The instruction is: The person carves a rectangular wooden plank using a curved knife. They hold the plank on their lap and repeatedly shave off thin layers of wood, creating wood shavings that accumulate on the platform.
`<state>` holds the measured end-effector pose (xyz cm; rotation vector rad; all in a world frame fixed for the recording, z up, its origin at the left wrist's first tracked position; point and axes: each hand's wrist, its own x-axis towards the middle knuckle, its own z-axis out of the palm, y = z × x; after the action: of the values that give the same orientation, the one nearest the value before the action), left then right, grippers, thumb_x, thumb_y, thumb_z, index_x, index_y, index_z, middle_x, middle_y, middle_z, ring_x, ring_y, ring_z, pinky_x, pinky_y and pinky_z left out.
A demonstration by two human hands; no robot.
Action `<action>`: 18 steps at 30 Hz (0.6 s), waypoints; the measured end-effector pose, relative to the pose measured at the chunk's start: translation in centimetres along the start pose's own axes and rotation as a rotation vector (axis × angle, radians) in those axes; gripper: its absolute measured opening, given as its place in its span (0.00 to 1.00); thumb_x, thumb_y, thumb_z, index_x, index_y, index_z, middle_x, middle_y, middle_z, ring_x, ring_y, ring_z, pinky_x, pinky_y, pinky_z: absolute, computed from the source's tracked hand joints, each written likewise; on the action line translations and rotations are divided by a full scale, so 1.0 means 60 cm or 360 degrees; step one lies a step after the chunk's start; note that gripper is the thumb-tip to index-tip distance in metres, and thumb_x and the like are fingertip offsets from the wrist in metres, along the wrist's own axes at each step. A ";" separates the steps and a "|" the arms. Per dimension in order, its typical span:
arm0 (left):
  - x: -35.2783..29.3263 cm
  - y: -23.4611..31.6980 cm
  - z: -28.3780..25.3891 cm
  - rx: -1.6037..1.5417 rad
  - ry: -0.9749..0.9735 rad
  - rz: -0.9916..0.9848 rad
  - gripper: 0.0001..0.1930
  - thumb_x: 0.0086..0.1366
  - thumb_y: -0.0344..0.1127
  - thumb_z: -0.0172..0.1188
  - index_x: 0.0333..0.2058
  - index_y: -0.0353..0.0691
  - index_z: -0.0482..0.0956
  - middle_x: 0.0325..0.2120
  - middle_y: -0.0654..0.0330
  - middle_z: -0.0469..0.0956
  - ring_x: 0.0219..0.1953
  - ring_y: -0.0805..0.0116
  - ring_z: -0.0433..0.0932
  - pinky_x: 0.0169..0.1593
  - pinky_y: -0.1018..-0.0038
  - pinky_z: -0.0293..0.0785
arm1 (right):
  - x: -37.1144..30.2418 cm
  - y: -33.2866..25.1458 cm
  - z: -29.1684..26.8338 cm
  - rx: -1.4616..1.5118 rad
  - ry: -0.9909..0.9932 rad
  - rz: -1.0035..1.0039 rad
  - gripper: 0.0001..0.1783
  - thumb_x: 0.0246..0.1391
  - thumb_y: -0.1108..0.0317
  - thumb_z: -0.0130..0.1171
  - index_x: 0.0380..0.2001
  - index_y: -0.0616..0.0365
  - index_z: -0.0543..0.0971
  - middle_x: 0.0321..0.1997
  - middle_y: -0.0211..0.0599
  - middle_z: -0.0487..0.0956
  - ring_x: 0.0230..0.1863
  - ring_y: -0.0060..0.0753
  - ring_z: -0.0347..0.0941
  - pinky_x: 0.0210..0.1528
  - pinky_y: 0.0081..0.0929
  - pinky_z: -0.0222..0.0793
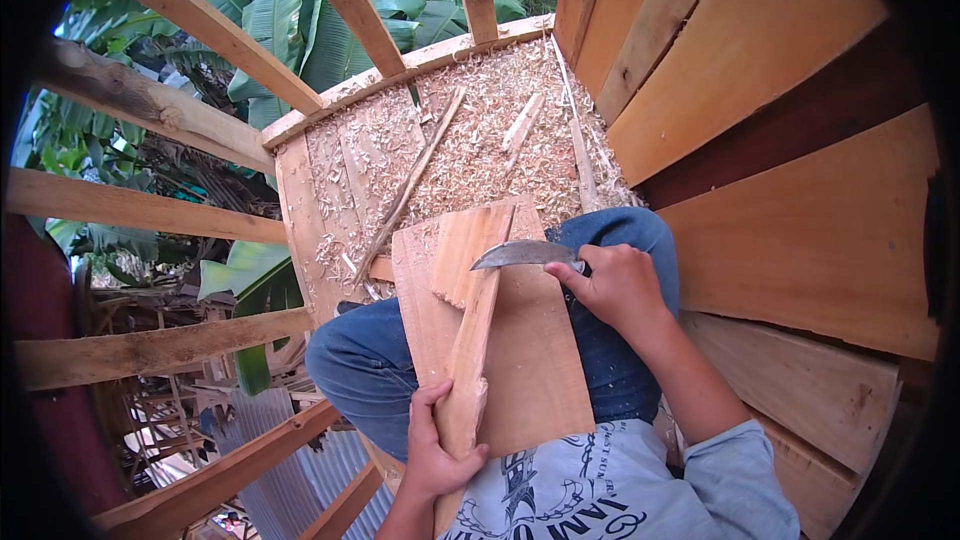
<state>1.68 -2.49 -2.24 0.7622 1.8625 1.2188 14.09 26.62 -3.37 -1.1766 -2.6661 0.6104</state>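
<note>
Across my lap: a flat wooden board point(530, 360) lay on my jeans as a work surface, and the wooden stick point(472, 340) I was carving rested lengthwise on top of it.
Left hand: my left hand point(435, 445) was closed around the near end of the stick, thumb over the top.
Right hand: my right hand point(615, 285) was wrapped tight on the handle of a curved knife point(522, 255), blade touching the stick's far part.
Feel: I judged the stick light, stiff and dry, with rough, splintery cut faces.
Where to grip: low on the uncut end, well apart from the blade, looked safest.
Slip risk: wood shavings point(480, 140) covered the plank floor point(300, 210), so footing seemed loose.
</note>
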 end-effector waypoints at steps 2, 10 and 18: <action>0.003 0.001 -0.001 -0.0058 0.0004 0.0003 0.45 0.36 0.36 0.70 0.56 0.36 0.62 0.46 0.52 0.67 0.52 0.61 0.67 0.57 0.66 0.63 | 0.002 -0.005 -0.003 -0.0044 -0.0041 0.0025 0.37 0.53 0.32 0.53 0.15 0.59 0.78 0.16 0.48 0.76 0.23 0.51 0.77 0.25 0.44 0.73; -0.005 0.016 0.001 -0.0027 -0.0119 -0.0009 0.44 0.38 0.35 0.69 0.57 0.36 0.59 0.48 0.53 0.65 0.53 0.63 0.66 0.58 0.68 0.63 | 0.043 -0.011 0.005 0.0351 0.0085 0.0451 0.33 0.57 0.38 0.53 0.28 0.63 0.82 0.21 0.54 0.79 0.30 0.58 0.78 0.35 0.47 0.74; 0.011 0.006 -0.028 -0.0633 -0.0007 -0.0010 0.47 0.41 0.43 0.73 0.58 0.39 0.55 0.49 0.53 0.66 0.52 0.64 0.67 0.58 0.68 0.61 | 0.009 -0.002 -0.001 0.0924 0.0233 0.0300 0.19 0.55 0.55 0.62 0.27 0.63 0.79 0.16 0.46 0.76 0.18 0.43 0.75 0.23 0.33 0.66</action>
<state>-0.07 -2.62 -1.69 0.5365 1.5455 1.5191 13.66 26.95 -3.29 -1.2303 -2.0520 1.1746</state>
